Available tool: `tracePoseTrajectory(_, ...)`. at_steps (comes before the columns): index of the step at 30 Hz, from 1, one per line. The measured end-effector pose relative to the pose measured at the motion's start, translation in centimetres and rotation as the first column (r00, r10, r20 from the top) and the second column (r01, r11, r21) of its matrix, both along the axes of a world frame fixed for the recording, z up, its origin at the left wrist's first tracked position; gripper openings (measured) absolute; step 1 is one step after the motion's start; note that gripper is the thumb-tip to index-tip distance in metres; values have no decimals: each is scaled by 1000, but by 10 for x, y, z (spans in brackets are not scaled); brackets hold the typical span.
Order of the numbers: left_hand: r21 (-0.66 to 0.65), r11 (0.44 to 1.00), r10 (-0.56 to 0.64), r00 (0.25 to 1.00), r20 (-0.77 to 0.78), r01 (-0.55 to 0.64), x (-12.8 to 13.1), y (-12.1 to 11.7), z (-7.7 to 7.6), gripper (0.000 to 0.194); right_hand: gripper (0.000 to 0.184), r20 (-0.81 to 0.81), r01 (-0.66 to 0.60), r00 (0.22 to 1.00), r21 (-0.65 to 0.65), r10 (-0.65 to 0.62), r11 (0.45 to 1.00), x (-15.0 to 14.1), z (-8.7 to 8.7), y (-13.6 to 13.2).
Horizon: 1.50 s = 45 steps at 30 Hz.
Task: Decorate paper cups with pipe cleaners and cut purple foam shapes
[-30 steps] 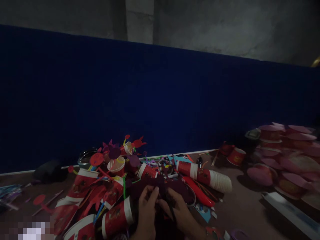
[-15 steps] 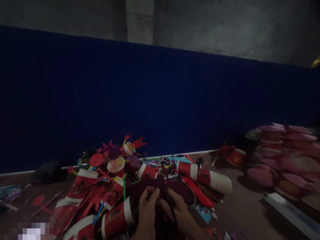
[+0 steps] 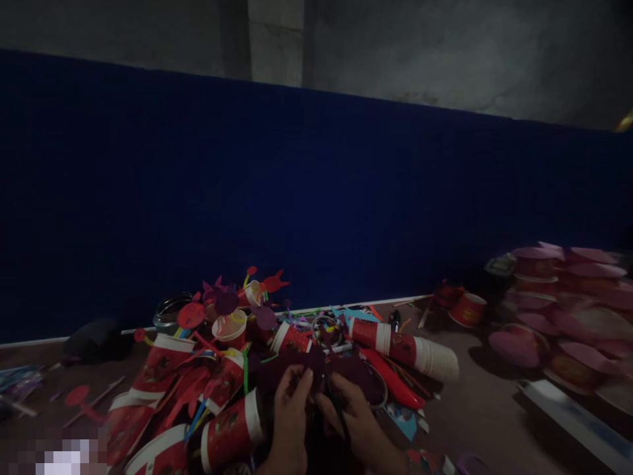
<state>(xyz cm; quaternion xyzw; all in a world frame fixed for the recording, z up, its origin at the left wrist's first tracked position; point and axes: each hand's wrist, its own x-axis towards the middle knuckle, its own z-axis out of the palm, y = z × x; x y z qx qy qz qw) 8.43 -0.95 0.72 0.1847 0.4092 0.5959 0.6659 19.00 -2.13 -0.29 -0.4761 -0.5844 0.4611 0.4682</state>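
At the bottom centre my left hand (image 3: 291, 412) pinches a dark purple piece of paper (image 3: 314, 361) between thumb and fingers. Close on its right, my right hand (image 3: 357, 412) is closed around scissors with dark handles (image 3: 343, 425); their blades are hard to make out against the dark paper. More dark purple paper (image 3: 353, 375) lies just beyond my fingers. Left of my hands are red paper cups (image 3: 230, 432) with white rims, some bearing red and purple cut-outs on coloured stems. A stack of nested red cups (image 3: 403, 346) lies on its side to the right.
A blue panel (image 3: 316, 198) stands behind the pile. Pink-topped red cups (image 3: 583, 316) are heaped at the right, with a long white box (image 3: 578, 422) in front. A roll of clear tape (image 3: 171, 310) and a shiny red object (image 3: 393, 382) lie among the scraps.
The purple paper in my left hand has turned slightly, its rounded edge now standing a little higher above my fingers. Both hands stay almost where they were.
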Motion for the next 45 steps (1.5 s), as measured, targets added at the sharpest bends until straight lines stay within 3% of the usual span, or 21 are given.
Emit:
tracePoseTrajectory(3,-59,998,28,999,-40,-30,0,0,-1,52,36,-18,-11,1000,1,11,1000,1,-1,0)
tracePoseTrajectory(10,53,998,-19,989,-145,27,-2,4,0,40,35,-76,-31,997,-6,30,1000,1,2,0)
tracePoseTrajectory(21,40,999,-18,991,-130,23,-2,3,-1,40,37,-28,23,999,5,-23,1000,0,2,1)
tracePoseTrajectory(27,-42,998,51,994,-95,-55,-1,4,-2,53,36,-13,-48,999,-19,48,999,1,-3,1)
tracePoseTrajectory(40,68,998,16,987,-161,-5,-1,6,-5,44,36,-124,-45,991,-47,38,998,-1,0,-1)
tracePoseTrajectory(45,70,998,11,989,-151,0,-1,5,-2,43,37,-73,-62,995,-18,61,998,0,0,1)
